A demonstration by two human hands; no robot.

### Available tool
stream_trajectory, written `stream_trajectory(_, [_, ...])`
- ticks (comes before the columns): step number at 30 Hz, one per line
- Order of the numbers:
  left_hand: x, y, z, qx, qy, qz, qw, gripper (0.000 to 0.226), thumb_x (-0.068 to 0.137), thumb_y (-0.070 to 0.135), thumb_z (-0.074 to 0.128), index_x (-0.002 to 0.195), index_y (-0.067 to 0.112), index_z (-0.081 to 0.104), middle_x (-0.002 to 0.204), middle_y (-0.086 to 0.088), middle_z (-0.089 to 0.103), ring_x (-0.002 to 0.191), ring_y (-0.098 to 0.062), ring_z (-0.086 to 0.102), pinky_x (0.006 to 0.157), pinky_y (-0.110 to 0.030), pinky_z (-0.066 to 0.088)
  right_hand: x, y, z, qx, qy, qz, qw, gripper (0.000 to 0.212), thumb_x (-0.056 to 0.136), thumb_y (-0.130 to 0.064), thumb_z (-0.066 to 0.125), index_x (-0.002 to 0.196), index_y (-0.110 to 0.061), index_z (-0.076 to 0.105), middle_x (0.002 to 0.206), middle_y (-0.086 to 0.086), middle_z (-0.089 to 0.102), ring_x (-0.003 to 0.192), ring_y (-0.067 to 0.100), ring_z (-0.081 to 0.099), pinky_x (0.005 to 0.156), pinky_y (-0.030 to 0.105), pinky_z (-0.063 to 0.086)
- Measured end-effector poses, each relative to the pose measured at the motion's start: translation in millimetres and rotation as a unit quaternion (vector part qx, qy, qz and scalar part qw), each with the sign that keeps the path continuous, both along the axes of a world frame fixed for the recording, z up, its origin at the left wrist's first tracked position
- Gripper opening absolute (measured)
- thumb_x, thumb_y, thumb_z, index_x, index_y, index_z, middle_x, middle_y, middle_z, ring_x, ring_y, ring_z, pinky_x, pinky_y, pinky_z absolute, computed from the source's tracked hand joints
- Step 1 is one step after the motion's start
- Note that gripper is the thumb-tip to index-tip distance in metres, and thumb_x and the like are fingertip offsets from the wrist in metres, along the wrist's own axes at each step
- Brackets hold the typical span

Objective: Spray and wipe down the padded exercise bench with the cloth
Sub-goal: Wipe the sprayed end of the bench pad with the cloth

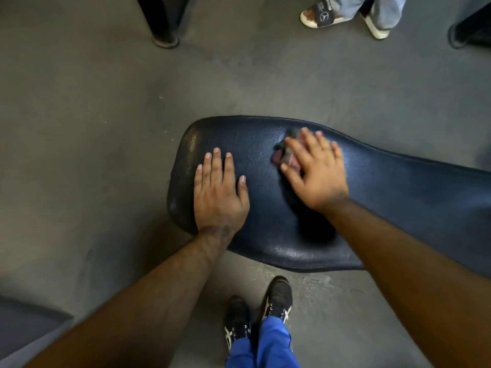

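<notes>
Dark navy vinyl covers the padded bench [265, 208], which runs from its wide rounded end at centre out past the right edge of view, standing on a grey floor [93, 115]. The wiping stage looks underway: the right hand [314, 171] lies palm-down on a crumpled cloth [281, 155], dark grey with a pinkish patch, pressing it flat against the upholstery near the far edge, its fingers [308, 140] spread over the bundle rather than pinching it. The left hand [219, 192] rests flat on the bare padding near the rounded end, fingers extended and slightly apart, holding nothing and seemingly bracing. No spray bottle is in view, so whether spraying is finished cannot be told; faint sheen on the vinyl near the left end and near edge may be wetness or only reflected light. As a judgement, the area round the cloth is being worked, while the rounded end under the left hand and the long stretch towards the right appear left to wipe. For markings, a second person's sandal [325, 15] at the top bears a three-pointed star emblem in a ring, with small lettering above it too blurred to read. The wearer's black trainers [279, 298] show crossed white stripes but no legible name.
</notes>
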State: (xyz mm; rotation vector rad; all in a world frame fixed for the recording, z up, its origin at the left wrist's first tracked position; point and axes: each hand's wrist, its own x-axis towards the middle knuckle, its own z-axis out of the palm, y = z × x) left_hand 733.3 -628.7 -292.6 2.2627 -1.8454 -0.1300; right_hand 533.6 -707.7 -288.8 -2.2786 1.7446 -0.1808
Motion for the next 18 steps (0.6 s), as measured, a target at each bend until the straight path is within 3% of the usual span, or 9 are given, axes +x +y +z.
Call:
stream_trajectory(2, [0.6,0.2,2.6,-0.002,0.017,-0.002,1.0,0.059,0.098,0.037,0.037,0.147,0.006,0.039,0.156,-0.015,0.034,0.147,-0.028,0.027,0.122,-0.043,0.018,28.8,13.2,3.9,0.045,-0.018,-0.138,0.989,0.065,0.093,-0.065,0.03,0.15,-0.036,0.04,0.165,0.004,0.024,0.153,0.032,0.016,0.122,0.054,0.007])
stream_trajectory(3, [1.0,0.8,4.3,-0.009,0.034,-0.003,0.999,0.059,0.097,0.035,0.036,0.146,0.004,0.041,0.155,-0.015,0.036,0.147,-0.028,0.028,0.122,-0.043,0.019,44.1,31.0,7.5,0.041,-0.015,-0.108,0.993,0.064,0.094,-0.065,0.027,0.15,-0.036,0.04,0.165,0.003,0.024,0.153,0.032,0.016,0.122,0.055,0.006])
stream_trajectory(6, [7.2,4.9,9.7,-0.024,0.124,-0.004,0.992,0.053,0.097,0.026,0.034,0.143,0.004,0.046,0.153,-0.014,0.04,0.146,-0.025,0.031,0.122,-0.037,0.017,28.0,74.6,5.7,0.019,-0.003,0.152,0.988,0.059,0.097,-0.06,0.029,0.149,-0.037,0.042,0.164,0.001,0.028,0.152,0.029,0.022,0.123,0.054,0.01])
stream_trajectory(7, [10.3,7.6,12.1,-0.032,0.15,0.0,0.988,0.05,0.097,0.022,0.035,0.141,0.004,0.049,0.153,-0.013,0.042,0.145,-0.024,0.032,0.122,-0.035,0.017,11.4,71.7,5.7,0.012,0.005,0.168,0.986,0.058,0.097,-0.059,0.03,0.149,-0.036,0.042,0.164,0.001,0.03,0.152,0.029,0.024,0.123,0.053,0.012])
stream_trajectory(11, [9.9,19.4,15.5,-0.06,0.168,-0.025,0.984,0.046,0.093,0.015,0.037,0.133,0.003,0.057,0.147,-0.013,0.049,0.141,-0.027,0.039,0.12,-0.038,0.023,21.5,96.7,0.3,0.025,0.013,-0.151,0.988,0.06,0.097,-0.058,0.03,0.151,-0.034,0.039,0.165,0.007,0.026,0.152,0.035,0.019,0.122,0.056,0.008])
stream_trajectory(12, [6.1,22.1,15.2,-0.059,0.168,-0.034,0.983,0.048,0.092,0.015,0.036,0.132,0.003,0.058,0.146,-0.014,0.05,0.14,-0.029,0.041,0.119,-0.04,0.025,39.3,120.3,1.0,0.012,0.017,-0.135,0.991,0.059,0.097,-0.057,0.032,0.151,-0.034,0.04,0.165,0.007,0.026,0.152,0.036,0.019,0.122,0.058,0.008])
stream_trajectory(15, [-8.9,29.3,12.7,-0.053,0.178,-0.055,0.981,0.046,0.089,0.012,0.041,0.13,0.002,0.06,0.143,-0.015,0.052,0.138,-0.03,0.043,0.118,-0.041,0.028,29.5,160.6,-2.0,-0.026,0.006,0.124,0.992,0.057,0.095,-0.055,0.042,0.147,-0.032,0.045,0.162,0.007,0.032,0.15,0.035,0.027,0.12,0.059,0.018])
stream_trajectory(16, [-14.0,31.6,12.9,-0.057,0.182,-0.06,0.98,0.045,0.089,0.011,0.041,0.129,0.002,0.061,0.142,-0.015,0.053,0.137,-0.03,0.044,0.118,-0.041,0.028,11.3,151.8,-2.8,-0.04,0.015,0.155,0.987,0.057,0.095,-0.055,0.043,0.146,-0.031,0.047,0.161,0.006,0.034,0.149,0.034,0.03,0.119,0.059,0.021])
stream_trajectory(18, [-23.4,34.6,13.5,-0.065,0.187,-0.069,0.978,0.045,0.09,0.012,0.04,0.128,0.003,0.061,0.142,-0.015,0.054,0.137,-0.029,0.044,0.118,-0.041,0.028,-11.6,134.3,-5.9,-0.039,0.024,0.042,0.998,0.057,0.096,-0.056,0.04,0.147,-0.032,0.046,0.161,0.006,0.034,0.149,0.033,0.029,0.119,0.059,0.021])
